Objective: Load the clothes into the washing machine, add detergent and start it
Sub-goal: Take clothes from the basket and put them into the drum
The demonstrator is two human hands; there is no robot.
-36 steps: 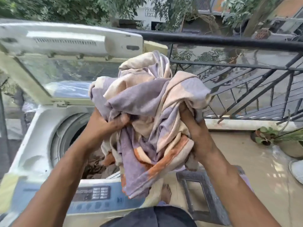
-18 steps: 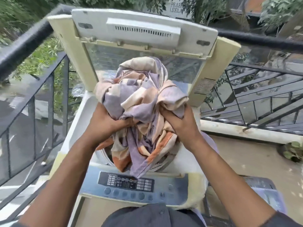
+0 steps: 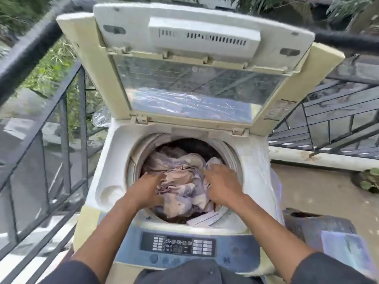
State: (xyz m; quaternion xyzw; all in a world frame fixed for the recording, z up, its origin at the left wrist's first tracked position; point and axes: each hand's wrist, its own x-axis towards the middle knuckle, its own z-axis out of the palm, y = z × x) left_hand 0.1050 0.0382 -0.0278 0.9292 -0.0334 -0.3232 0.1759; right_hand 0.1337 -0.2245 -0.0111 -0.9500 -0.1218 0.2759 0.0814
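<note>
- My left hand (image 3: 151,186) and right hand (image 3: 222,182) press flat-fingered on the patterned cloth (image 3: 180,187) inside the drum (image 3: 229,152).
- Loading looks nearly done; detergent and control panel (image 3: 178,245) remain.

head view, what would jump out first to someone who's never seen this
The top-loading washing machine fills the middle of the frame, its lid propped upright at the back. Below it, the left hand and the right hand reach into the drum, pressing down a crumpled lilac and cream cloth. A black metal railing runs around the balcony on both sides.
</note>
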